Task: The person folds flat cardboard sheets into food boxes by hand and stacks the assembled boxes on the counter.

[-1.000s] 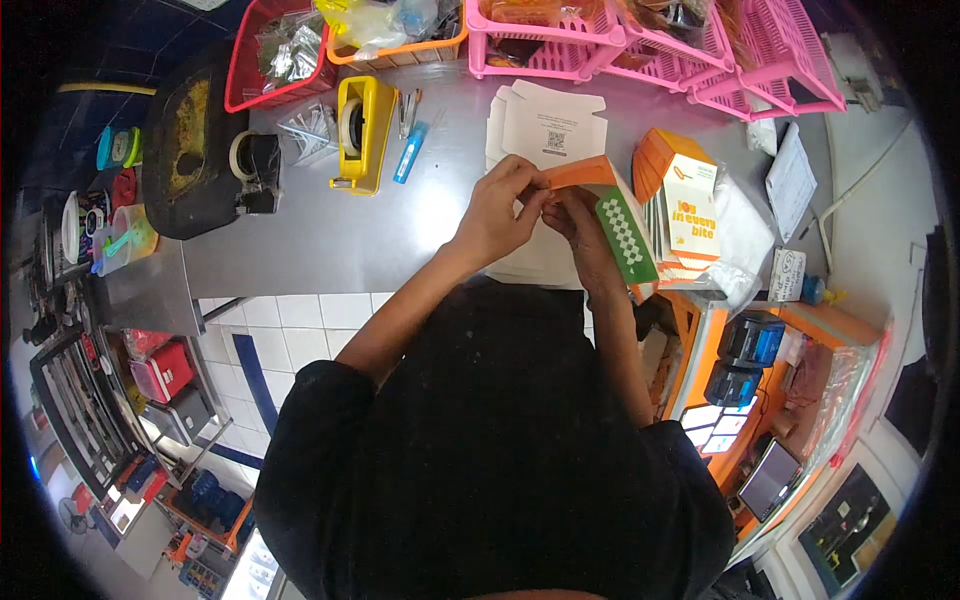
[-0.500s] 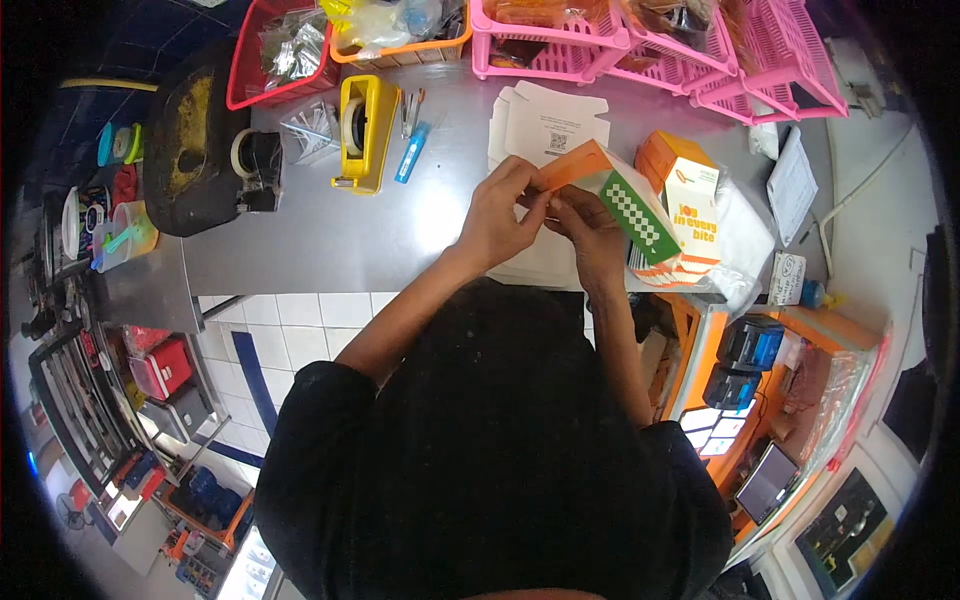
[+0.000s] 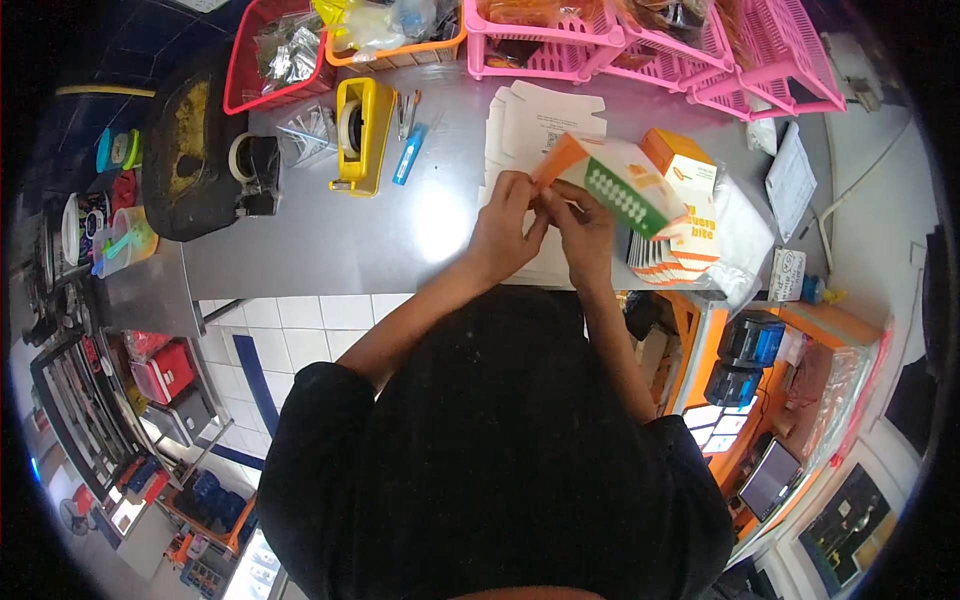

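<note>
Above the table's near edge I hold a folding carton (image 3: 627, 200), orange, white and green with a white checkered pattern, tilted up to the right. My left hand (image 3: 507, 228) pinches its orange end flap between thumb and fingers. Close beside it, my right hand (image 3: 582, 232) has its thumb and fingers closed on the same end; the fingertips partly hide the edge there. Flat white carton blanks (image 3: 545, 108) lie stacked under and beyond my hands. To the right is a stack of orange and white cartons (image 3: 690, 185), partly behind the held one.
A yellow tape dispenser (image 3: 372, 140), a blue cutter (image 3: 410, 155) and a black tape dispenser (image 3: 260, 170) lie to the left. Red (image 3: 245, 75) and orange baskets (image 3: 440, 52) and pink racks (image 3: 545, 55) line the back. A plastic bag (image 3: 740, 230) lies right.
The held carton has swung upward at its far end and turned, so its green side faces more toward me. Both hands stay at its orange end, having shifted slightly.
</note>
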`<state>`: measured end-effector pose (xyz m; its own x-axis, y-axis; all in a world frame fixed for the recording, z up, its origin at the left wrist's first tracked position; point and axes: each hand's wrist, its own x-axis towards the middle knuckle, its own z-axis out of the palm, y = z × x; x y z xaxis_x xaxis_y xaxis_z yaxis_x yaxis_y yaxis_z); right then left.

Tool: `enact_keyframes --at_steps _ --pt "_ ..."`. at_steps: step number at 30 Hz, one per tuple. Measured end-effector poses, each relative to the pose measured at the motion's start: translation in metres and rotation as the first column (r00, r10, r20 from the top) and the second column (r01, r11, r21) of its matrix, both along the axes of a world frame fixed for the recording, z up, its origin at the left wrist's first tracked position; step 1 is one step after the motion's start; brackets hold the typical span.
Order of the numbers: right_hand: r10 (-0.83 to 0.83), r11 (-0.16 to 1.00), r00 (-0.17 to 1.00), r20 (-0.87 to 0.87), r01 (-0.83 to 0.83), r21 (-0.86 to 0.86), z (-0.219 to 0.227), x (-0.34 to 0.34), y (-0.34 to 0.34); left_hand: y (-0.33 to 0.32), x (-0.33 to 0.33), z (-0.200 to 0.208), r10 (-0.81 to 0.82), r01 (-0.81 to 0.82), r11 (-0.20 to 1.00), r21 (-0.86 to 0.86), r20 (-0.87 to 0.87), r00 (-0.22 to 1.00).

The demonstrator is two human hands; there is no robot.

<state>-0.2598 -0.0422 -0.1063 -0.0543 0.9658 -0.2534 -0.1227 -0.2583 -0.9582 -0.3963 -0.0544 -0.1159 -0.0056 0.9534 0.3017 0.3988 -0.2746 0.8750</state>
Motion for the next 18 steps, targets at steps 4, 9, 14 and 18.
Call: enact_keyframes --at_steps 4,9,14,18 --pt "-0.064 0.986 0.950 0.306 0.013 0.165 -0.005 0.005 -0.011 0.018 -0.009 -0.014 0.128 -0.127 0.992 -0.025 0.012 0.992" --pt "-0.373 0.910 0.694 0.616 0.143 0.390 -0.015 0.042 -0.009 0.033 -0.041 -0.027 0.128 -0.124 0.964 -0.235 -0.001 0.992" --pt "-0.040 0.996 0.987 0.153 0.051 -0.074 -0.040 0.040 0.002 0.030 -0.029 -0.018 0.046 -0.055 0.950 -0.307 -0.037 0.998" --pt "-0.083 0.981 0.994 0.076 0.095 -0.171 -0.050 0.034 -0.002 -0.001 -0.014 -0.007 -0.113 0.067 0.985 -0.162 -0.293 0.949"
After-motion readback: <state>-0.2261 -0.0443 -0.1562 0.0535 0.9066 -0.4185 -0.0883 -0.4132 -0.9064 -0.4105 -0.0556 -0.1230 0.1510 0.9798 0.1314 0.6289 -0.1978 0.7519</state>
